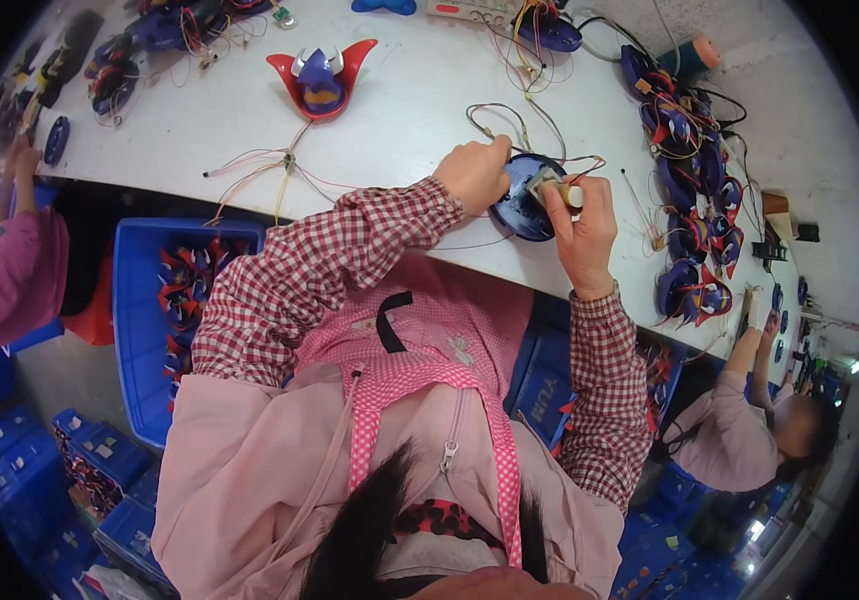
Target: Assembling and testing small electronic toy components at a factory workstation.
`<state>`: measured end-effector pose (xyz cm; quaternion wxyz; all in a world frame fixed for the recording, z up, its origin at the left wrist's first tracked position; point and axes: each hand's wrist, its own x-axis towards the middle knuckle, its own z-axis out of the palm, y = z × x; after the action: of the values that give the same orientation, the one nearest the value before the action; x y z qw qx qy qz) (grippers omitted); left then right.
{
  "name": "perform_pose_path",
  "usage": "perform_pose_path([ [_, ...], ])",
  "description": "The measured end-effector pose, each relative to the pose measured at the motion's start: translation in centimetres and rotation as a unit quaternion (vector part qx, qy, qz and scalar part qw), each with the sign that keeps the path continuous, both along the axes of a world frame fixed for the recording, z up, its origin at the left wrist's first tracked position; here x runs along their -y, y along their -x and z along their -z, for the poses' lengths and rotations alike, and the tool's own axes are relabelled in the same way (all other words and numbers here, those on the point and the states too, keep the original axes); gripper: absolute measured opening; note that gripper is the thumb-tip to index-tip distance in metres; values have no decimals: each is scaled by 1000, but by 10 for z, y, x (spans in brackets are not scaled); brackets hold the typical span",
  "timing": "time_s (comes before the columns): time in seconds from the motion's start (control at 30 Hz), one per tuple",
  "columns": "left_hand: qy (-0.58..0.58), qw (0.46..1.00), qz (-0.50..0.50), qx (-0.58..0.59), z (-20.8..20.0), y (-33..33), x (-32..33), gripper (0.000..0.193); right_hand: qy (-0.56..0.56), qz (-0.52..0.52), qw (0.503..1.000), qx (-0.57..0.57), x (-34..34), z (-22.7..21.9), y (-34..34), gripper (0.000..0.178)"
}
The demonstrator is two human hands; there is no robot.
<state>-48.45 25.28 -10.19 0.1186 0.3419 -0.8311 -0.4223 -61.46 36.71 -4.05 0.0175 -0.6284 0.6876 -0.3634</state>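
A round dark-blue plastic shell [522,212] lies on the white table in front of me, with thin wires running from its far side. My left hand [475,177] is closed at the shell's left rim, its fingertips by the wires [520,120]; whether it grips rim or wire is partly hidden. Over the shell's right side, my right hand [585,228] pinches a small pale piece with a cream, rounded end [576,197]; its exact kind is unclear. Farther left on the table is a purple toy head with white horns and a red collar [322,85], wires trailing from it.
Several purple-and-red toy parts with wires [690,220] line the table's right side. More wired parts [165,35] lie at the far left. A blue bin [140,330] of toy heads stands below the table's edge. Co-workers sit at left [15,270] and right [725,430].
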Motion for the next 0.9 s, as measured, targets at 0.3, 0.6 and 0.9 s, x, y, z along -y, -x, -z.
perform_pose_path([
  [0.3,-4,1000,-4,2,-4,1,-7,25,-6,-49,998,-31,-3,5,-7,20],
  [0.6,-6,998,-36,-42,-3,-2,-16,28,-80,-14,997,12,-3,9,-13,17],
  [0.9,1,994,-41,-104,-11,-26,-13,24,-99,-10,993,66,11,13,-6,12],
])
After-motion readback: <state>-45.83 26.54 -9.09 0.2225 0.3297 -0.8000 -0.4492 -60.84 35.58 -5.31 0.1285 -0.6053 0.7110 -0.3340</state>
